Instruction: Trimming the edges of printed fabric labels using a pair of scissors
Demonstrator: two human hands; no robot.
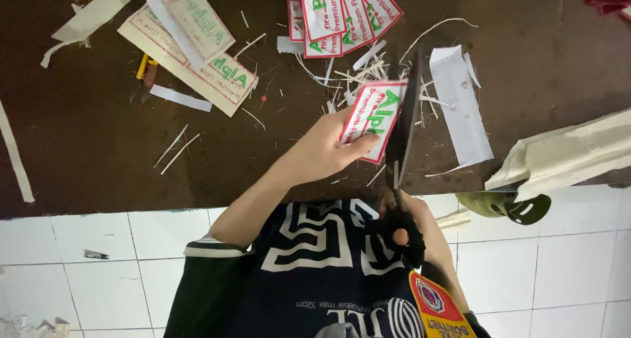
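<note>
The rectangular woven label (372,119) is showing white with a red border and green lettering, same as the stack of labels (342,12) up top. The long-bladed scissors (402,134) are looking black, sitting over a dark brown tabletop (85,147) with white paper scraps (460,104), and white floor tiles (79,265) below.

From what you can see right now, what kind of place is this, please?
Probably a small craft or label-trimming workshop. The left hand holds a red-bordered label against black scissors in the right hand. Paper offcuts and a label stack cover the dark worktable, beside a white tiled floor.
</note>
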